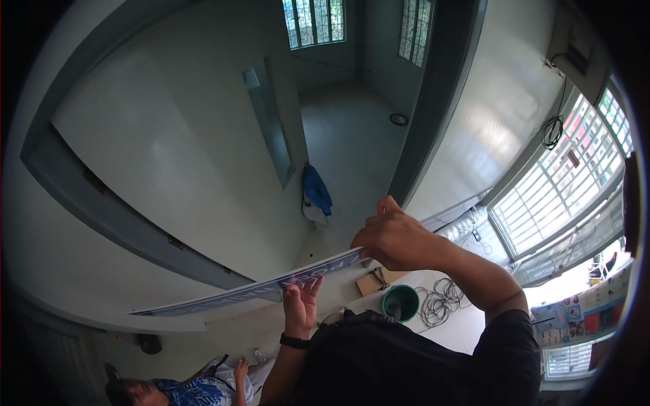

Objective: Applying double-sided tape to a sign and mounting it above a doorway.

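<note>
Blue with white lettering, a long sign [217, 298] slants across the front of the body before the pale wall [169, 155]. The right hand [393, 233] has its fingers curled around the sign's right end; the left hand [305, 306] is loosely spread, fingertips at the lettered face. Below, a green bucket [410, 295] holds something grey, not clearly made out, between brown cardboard [367, 283] and looped cable [439, 304].
</note>
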The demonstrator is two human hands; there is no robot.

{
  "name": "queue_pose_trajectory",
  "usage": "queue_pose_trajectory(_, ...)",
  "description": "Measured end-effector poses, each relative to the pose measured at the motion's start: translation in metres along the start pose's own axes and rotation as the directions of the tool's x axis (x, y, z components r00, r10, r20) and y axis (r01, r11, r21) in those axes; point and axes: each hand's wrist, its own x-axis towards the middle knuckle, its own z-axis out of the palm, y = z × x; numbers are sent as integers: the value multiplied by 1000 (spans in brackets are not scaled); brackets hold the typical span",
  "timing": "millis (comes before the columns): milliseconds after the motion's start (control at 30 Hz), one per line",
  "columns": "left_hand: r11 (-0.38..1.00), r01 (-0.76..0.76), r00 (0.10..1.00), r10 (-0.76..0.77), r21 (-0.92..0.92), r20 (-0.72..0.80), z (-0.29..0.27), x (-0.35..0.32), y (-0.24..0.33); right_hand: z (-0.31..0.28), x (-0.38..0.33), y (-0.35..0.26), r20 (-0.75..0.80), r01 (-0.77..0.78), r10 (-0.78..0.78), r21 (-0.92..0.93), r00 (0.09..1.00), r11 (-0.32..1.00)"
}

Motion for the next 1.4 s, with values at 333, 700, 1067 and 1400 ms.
queue_pose_trajectory(333,967,-223,973,228,122,-25,117,24,83,-91,-97,67,-993,-431,86,113,-82,895)
queue_pose_trajectory(700,925,-357,934,357,126,24,132,28,107,-51,-139,171,-863,-276,495,503,-105,819)
queue_pose_trajectory(1067,645,-440,832,554,625,15,87,20,107,-125,-78,37,-943,-148,-278,-305,181,941)
queue_pose_trajectory(1400,199,-392,840,477,898,260,91,8,90,-196,-1,-45,-830,-256,-435,-531,349,808)
